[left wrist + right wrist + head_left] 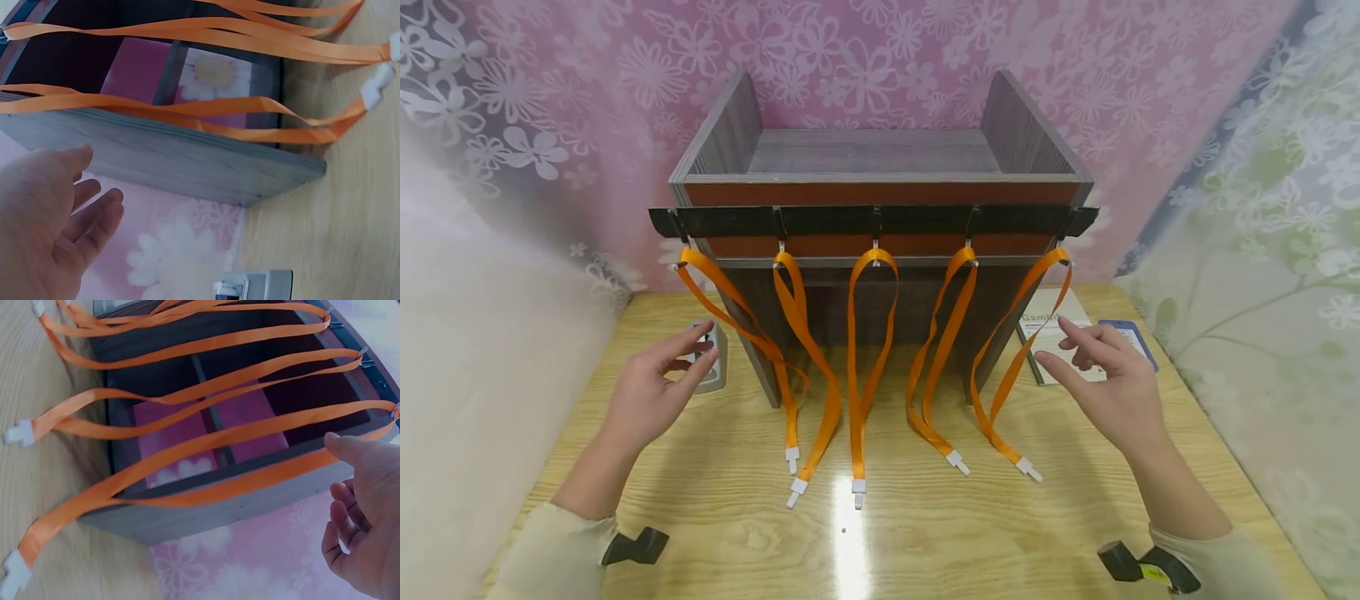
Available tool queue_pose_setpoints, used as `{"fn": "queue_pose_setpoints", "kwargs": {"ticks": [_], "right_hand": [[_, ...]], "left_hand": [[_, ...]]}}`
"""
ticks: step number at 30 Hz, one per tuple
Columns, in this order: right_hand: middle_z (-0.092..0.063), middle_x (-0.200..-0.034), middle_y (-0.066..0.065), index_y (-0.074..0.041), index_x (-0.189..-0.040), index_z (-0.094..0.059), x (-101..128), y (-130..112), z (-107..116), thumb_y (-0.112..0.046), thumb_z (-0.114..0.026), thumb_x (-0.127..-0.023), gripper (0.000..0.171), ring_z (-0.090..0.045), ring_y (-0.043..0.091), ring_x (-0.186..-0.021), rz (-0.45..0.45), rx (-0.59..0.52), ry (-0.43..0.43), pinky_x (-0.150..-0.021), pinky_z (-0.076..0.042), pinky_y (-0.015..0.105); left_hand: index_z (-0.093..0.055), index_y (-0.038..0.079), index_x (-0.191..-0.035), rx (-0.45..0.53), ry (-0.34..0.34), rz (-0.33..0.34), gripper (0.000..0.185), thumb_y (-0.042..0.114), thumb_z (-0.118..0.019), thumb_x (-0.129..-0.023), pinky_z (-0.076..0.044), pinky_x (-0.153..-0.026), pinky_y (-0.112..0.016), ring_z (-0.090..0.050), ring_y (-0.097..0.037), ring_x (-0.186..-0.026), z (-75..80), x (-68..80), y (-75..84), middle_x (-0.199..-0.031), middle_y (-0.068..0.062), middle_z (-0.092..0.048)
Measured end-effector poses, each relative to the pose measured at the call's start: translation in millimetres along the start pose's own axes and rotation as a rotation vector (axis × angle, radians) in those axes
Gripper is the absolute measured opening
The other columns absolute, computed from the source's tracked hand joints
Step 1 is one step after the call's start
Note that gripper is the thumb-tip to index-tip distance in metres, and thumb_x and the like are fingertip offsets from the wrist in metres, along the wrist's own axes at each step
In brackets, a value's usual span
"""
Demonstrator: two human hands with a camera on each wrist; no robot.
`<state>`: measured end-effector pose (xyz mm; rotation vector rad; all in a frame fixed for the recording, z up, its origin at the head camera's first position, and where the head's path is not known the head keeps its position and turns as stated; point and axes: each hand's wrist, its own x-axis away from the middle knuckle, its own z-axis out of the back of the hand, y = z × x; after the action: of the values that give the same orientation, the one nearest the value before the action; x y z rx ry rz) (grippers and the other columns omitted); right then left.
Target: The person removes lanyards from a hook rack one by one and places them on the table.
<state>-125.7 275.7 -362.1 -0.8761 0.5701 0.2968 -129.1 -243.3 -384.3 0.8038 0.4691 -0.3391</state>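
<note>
Several orange lanyards hang in a row from hooks on a black bar [827, 221] across the front of a grey wooden shelf. White plastic clips end each strap. My left hand [651, 383] is held in the air left of the leftmost lanyard [730, 321], its fingers apart and nothing between them. On the other side, my right hand [1108, 379] hovers by the rightmost lanyard [1018, 358], thumb and fingers spread and holding nothing. In the right wrist view its thumb overlaps the shelf's side edge near that strap. The middle lanyard [852, 358] hangs as a long loop.
The shelf [865, 152] stands on a wooden table [737, 533] against a flowered wall. Behind my left hand lies a small grey device [718, 358]. A booklet [1052, 312] and a blue-edged card [1138, 337] lie behind my right hand.
</note>
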Motion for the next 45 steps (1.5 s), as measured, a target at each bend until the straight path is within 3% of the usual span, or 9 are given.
{"fn": "queue_pose_setpoints", "kwargs": {"ticks": [5, 10, 12, 18, 24, 29, 35, 38, 45], "right_hand": [[-0.061, -0.089, -0.016, -0.004, -0.122, -0.072, -6, -4, -7, 0.012, -0.083, -0.072, 0.054, -0.054, 0.001, -0.074, -0.020, -0.088, 0.068, -0.076, -0.047, 0.007], [-0.063, -0.088, -0.015, -0.003, -0.120, -0.072, -10, -8, -14, 0.012, -0.081, -0.074, 0.049, -0.055, 0.003, -0.071, -0.075, -0.163, 0.078, -0.071, -0.048, 0.008], [-0.063, -0.087, -0.013, -0.003, -0.120, -0.073, -11, -9, -17, 0.011, -0.081, -0.076, 0.048, -0.055, 0.004, -0.069, -0.087, -0.180, 0.076, -0.069, -0.048, 0.008], [-0.064, -0.087, -0.005, -0.004, -0.119, -0.074, -14, -16, -26, 0.010, -0.080, -0.078, 0.043, -0.056, 0.005, -0.068, -0.101, -0.234, 0.108, -0.069, -0.049, 0.010], [-0.066, -0.084, -0.010, 0.000, -0.113, -0.076, -14, -23, -38, 0.009, -0.081, -0.077, 0.038, -0.056, 0.003, -0.066, -0.072, -0.254, 0.170, -0.071, -0.050, 0.010], [-0.066, -0.083, -0.015, -0.002, -0.109, -0.078, -14, -28, -48, 0.007, -0.082, -0.077, 0.033, -0.055, 0.001, -0.065, -0.044, -0.237, 0.194, -0.068, -0.048, 0.010], [-0.061, -0.074, -0.003, 0.002, -0.084, -0.078, -13, -30, -56, 0.005, -0.084, -0.075, 0.012, -0.051, -0.002, -0.066, 0.005, -0.144, 0.217, -0.061, -0.043, 0.011], [-0.058, -0.071, 0.004, 0.002, -0.075, -0.073, -14, -33, -58, 0.003, -0.084, -0.076, 0.011, -0.048, -0.003, -0.066, 0.015, -0.104, 0.229, -0.060, -0.040, 0.011], [-0.056, -0.067, 0.004, 0.002, -0.072, -0.072, -15, -33, -59, 0.005, -0.081, -0.078, 0.012, -0.047, 0.001, -0.064, 0.004, -0.166, 0.223, -0.058, -0.039, 0.012]], "left_hand": [[-0.071, 0.006, -0.125, 0.070, 0.061, 0.031, 0.037, 0.000, -0.073, -0.089, -0.050, -0.079, -0.003, -0.060, 0.018, -0.093, -8.5, -9.8, 3.8, -0.116, -0.012, -0.074], [-0.074, 0.004, -0.118, 0.197, 0.084, 0.046, 0.033, -0.004, -0.075, -0.086, -0.054, -0.076, -0.008, -0.067, 0.008, -0.087, -15.5, -13.6, 8.2, -0.110, 0.018, -0.072], [-0.074, 0.001, -0.116, 0.248, 0.090, 0.039, 0.033, -0.007, -0.075, -0.084, -0.055, -0.074, -0.010, -0.068, 0.006, -0.085, -18.4, -14.0, 9.0, -0.109, 0.023, -0.070], [-0.075, 0.004, -0.116, 0.291, 0.122, 0.070, 0.036, -0.006, -0.078, -0.082, -0.056, -0.070, -0.013, -0.070, 0.002, -0.080, -23.6, -15.2, 13.1, -0.105, 0.009, -0.076], [-0.077, 0.007, -0.113, 0.257, 0.154, 0.138, 0.033, 0.000, -0.081, -0.081, -0.053, -0.064, -0.010, -0.068, 0.003, -0.074, -26.0, -15.1, 14.7, -0.088, 0.019, -0.073], [-0.078, 0.005, -0.109, 0.264, 0.191, 0.127, 0.031, -0.001, -0.082, -0.079, -0.053, -0.063, -0.011, -0.067, 0.002, -0.070, -29.4, -13.4, 15.9, -0.081, 0.016, -0.074], [-0.079, 0.001, -0.105, 0.265, 0.227, 0.089, 0.030, -0.005, -0.083, -0.077, -0.053, -0.065, -0.010, -0.066, 0.005, -0.069, -35.3, -11.6, 16.9, -0.079, 0.012, -0.075], [-0.078, -0.001, -0.104, 0.263, 0.243, 0.084, 0.029, -0.006, -0.083, -0.076, -0.055, -0.069, -0.009, -0.066, 0.008, -0.071, -38.0, -12.4, 18.1, -0.080, 0.013, -0.074], [-0.079, -0.002, -0.098, 0.307, 0.254, 0.205, 0.020, -0.002, -0.082, -0.079, -0.054, -0.064, -0.009, -0.067, 0.009, -0.070, -40.8, -14.1, 22.2, -0.079, 0.028, -0.069]]}}
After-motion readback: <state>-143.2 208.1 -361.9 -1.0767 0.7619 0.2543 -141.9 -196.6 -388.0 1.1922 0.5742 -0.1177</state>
